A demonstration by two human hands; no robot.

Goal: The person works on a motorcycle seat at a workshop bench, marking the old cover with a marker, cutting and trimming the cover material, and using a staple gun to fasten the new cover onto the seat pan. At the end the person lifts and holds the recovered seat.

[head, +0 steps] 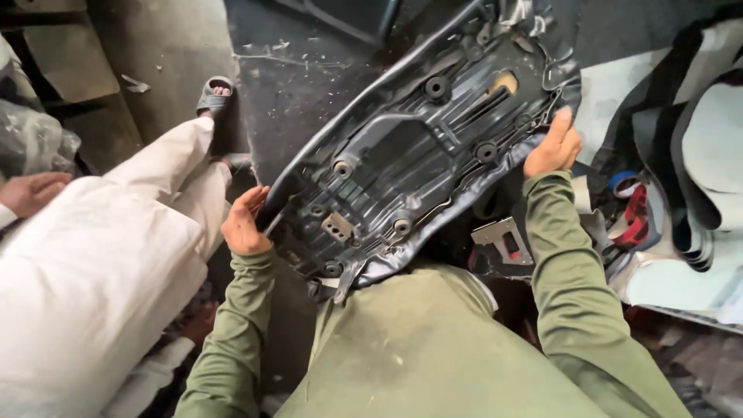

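Seat pan [410, 155] lies underside-up between left hand [244, 224] and right hand [552, 147], both gripping its edges.

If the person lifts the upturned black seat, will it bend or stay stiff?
The seat probably stays stiff: its underside is a ribbed moulded pan. The cover edge looks loose and wrinkled, so it may flap. The left hand and right hand grip opposite edges, suggesting bulk.

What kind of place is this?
Probably a small seat-repair workshop: both hands grip an upturned motorcycle seat, a staple gun lies close, and cut sheet material is piled alongside.
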